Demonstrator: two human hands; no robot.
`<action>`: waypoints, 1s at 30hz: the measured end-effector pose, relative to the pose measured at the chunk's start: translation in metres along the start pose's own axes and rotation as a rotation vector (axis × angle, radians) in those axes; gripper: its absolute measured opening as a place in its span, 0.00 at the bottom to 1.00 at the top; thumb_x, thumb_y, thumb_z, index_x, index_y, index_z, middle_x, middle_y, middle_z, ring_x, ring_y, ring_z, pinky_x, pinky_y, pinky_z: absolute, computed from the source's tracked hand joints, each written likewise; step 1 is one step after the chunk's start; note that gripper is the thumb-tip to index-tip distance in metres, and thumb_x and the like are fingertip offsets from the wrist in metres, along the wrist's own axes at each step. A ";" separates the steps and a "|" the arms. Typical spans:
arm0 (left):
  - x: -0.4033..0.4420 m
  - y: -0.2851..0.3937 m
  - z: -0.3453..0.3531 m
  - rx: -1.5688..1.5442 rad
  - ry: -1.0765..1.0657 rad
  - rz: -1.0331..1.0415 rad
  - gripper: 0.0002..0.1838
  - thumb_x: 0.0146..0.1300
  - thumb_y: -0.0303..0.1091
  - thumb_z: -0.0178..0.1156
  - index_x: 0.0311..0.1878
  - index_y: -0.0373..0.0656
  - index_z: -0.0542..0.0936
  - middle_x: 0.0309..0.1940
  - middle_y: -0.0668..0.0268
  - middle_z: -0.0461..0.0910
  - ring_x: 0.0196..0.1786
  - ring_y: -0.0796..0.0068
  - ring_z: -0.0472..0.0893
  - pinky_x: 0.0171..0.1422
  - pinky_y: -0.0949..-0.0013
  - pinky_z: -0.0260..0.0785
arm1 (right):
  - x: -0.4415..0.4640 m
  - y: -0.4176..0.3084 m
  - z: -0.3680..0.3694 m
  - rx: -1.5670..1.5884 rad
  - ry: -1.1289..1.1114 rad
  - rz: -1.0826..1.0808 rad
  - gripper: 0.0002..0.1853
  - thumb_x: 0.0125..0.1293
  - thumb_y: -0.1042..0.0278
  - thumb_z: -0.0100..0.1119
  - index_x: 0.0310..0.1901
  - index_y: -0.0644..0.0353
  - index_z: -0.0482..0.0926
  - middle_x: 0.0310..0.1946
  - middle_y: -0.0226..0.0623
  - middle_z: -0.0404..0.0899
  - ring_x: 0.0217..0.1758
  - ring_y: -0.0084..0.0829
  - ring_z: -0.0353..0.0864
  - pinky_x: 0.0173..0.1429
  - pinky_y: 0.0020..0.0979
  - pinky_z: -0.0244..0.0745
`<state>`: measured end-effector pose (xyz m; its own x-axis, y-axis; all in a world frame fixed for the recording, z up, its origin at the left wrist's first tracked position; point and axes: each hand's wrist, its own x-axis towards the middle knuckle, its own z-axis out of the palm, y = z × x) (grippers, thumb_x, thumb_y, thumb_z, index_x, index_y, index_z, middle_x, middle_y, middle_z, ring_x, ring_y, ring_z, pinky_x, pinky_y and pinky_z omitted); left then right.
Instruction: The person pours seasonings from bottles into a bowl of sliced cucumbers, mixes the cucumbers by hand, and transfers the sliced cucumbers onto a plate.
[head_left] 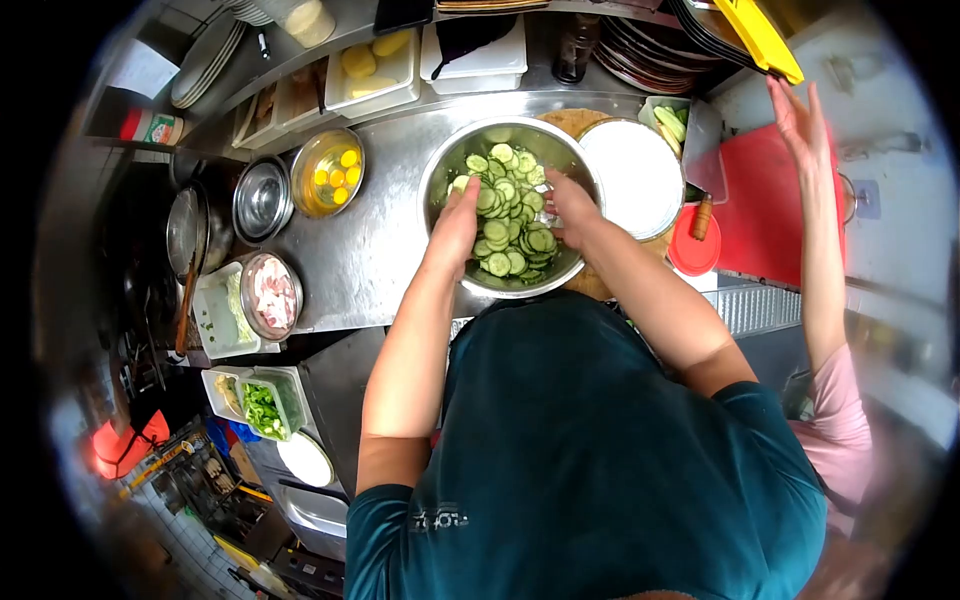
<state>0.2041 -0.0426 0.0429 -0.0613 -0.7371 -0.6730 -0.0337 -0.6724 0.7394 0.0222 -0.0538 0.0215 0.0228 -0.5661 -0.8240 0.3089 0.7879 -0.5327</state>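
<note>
Sliced cucumber point(508, 215) fills much of a large steel mixing bowl point(432, 185) on the counter in front of me. My left hand point(459, 222) reaches over the bowl's left side, its stretched fingers against the slices. On the opposite side my right hand point(573, 206) is inside the bowl, fingers apart and touching the edge of the pile. Neither hand visibly grips a slice, though some fingertips are partly hidden among them.
Left are bowls of cracked eggs point(325, 190) and raw meat point(272, 296), and a tub of chopped green peppers point(264, 408). A white round board point(640, 175), red lid point(693, 245) and red board point(750, 215) lie right. A co-worker's raised arm point(822, 250) reaches toward the shelf.
</note>
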 end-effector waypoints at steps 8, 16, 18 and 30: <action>0.021 -0.025 0.023 -0.480 -0.260 -0.083 0.37 0.79 0.64 0.45 0.73 0.40 0.70 0.70 0.54 0.74 0.71 0.56 0.75 0.75 0.51 0.67 | -0.001 0.003 0.014 0.153 -0.333 0.061 0.27 0.80 0.41 0.43 0.67 0.51 0.77 0.64 0.37 0.80 0.67 0.39 0.77 0.71 0.54 0.70; 0.026 0.007 -0.004 0.350 0.144 0.221 0.41 0.79 0.66 0.41 0.77 0.38 0.66 0.71 0.48 0.73 0.74 0.50 0.71 0.79 0.52 0.62 | -0.013 -0.029 0.000 -0.169 -0.082 -0.290 0.34 0.79 0.41 0.43 0.77 0.54 0.65 0.75 0.46 0.67 0.78 0.40 0.64 0.79 0.51 0.57; 0.050 -0.004 -0.006 0.509 0.204 0.324 0.42 0.78 0.66 0.42 0.79 0.38 0.63 0.73 0.45 0.71 0.76 0.48 0.70 0.79 0.53 0.61 | 0.032 -0.014 -0.005 -0.236 -0.013 -0.309 0.32 0.81 0.44 0.43 0.74 0.60 0.67 0.72 0.48 0.70 0.76 0.40 0.67 0.77 0.42 0.61; 0.058 -0.024 0.001 -0.562 -0.391 -0.120 0.40 0.79 0.66 0.41 0.77 0.42 0.65 0.75 0.53 0.69 0.77 0.52 0.67 0.77 0.45 0.63 | 0.011 -0.024 0.007 -0.270 -0.336 -0.168 0.28 0.79 0.45 0.49 0.68 0.58 0.76 0.62 0.38 0.81 0.65 0.31 0.79 0.69 0.37 0.71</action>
<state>0.2002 -0.0694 -0.0137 -0.4482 -0.6478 -0.6160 0.4523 -0.7587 0.4688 0.0216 -0.0801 0.0264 0.3143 -0.7035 -0.6374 0.0772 0.6882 -0.7214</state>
